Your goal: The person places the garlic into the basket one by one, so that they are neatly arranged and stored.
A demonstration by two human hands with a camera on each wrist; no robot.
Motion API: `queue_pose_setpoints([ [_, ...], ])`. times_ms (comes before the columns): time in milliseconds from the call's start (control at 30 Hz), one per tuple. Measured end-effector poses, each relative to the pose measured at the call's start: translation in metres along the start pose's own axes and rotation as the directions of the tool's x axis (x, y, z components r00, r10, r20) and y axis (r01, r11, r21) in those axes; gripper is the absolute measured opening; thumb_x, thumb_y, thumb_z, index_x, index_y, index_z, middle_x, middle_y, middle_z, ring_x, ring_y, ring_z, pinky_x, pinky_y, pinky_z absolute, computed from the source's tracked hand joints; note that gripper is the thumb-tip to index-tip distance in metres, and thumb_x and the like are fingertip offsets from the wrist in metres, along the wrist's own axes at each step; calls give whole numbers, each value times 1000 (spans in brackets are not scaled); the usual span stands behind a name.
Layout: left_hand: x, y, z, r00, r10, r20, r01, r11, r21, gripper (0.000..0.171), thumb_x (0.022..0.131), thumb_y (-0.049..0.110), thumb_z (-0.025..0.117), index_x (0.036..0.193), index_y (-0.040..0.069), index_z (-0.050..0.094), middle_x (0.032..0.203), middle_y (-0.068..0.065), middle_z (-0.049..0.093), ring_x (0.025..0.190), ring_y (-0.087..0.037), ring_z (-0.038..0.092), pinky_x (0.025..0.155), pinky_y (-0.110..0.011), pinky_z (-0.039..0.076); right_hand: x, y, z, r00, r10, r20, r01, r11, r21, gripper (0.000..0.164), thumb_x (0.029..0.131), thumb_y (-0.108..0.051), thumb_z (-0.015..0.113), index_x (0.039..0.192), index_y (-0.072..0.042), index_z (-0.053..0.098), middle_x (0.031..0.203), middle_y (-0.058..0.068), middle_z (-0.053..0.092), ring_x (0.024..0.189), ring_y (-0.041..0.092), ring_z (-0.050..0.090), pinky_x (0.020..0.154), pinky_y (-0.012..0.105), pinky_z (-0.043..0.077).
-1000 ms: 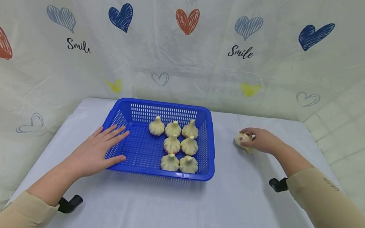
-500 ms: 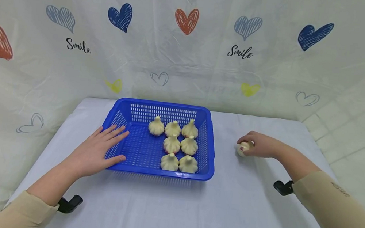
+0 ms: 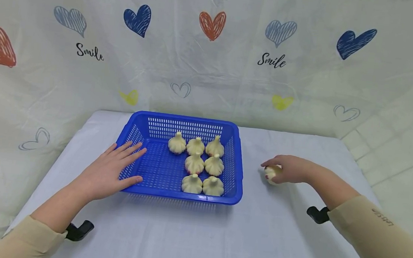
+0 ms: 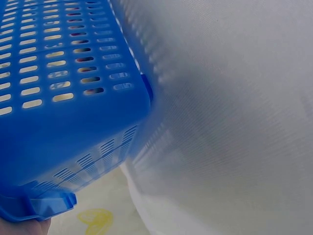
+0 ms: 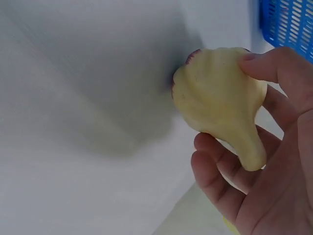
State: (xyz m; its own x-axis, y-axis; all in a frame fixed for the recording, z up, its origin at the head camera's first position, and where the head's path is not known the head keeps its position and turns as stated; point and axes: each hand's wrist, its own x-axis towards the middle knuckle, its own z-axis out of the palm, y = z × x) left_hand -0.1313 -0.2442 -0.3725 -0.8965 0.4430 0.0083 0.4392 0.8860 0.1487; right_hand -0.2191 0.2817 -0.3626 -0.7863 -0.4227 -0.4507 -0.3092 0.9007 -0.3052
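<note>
My right hand pinches a garlic bulb over the table, right of the blue basket. In the right wrist view, thumb and fingers grip the pale bulb, its stem toward the palm and purple marks on its far end. My left hand lies with fingers spread across the basket's left rim near the front corner. Only a bit of that hand shows at the lower left of the left wrist view, below the basket's slotted wall. Several garlic bulbs stand stem-up inside, toward the right side.
A white cloth covers the table. Behind it hangs a pale curtain printed with hearts and "Smile". Black wrist mounts stick out below both sleeves.
My right hand has moved slightly nearer to me with the garlic bulb, which has turned in the fingers. The left hand and the basket have stayed put.
</note>
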Motion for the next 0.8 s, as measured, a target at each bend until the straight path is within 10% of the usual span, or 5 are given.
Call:
queue_pose_setpoints([
  [400,0,1,0,1000,-6,7,6,1000,0,80,94,60,54,158,19,29,163,-7,24,150,-37,16,121,-56,8,-1,-4,3,994,-80,-80,79,997,-14,33,87,-21,78,119,-19,73,127,7,66,120,33,57,102,56,45],
  [800,-1,1,-1,1000,-10,5,10,1000,3,80,94,62,52,158,20,28,164,-7,23,150,-37,16,120,-57,8,-13,-5,1,978,-119,-171,121,993,2,36,91,-15,72,126,-8,67,120,7,67,105,28,63,87,46,56],
])
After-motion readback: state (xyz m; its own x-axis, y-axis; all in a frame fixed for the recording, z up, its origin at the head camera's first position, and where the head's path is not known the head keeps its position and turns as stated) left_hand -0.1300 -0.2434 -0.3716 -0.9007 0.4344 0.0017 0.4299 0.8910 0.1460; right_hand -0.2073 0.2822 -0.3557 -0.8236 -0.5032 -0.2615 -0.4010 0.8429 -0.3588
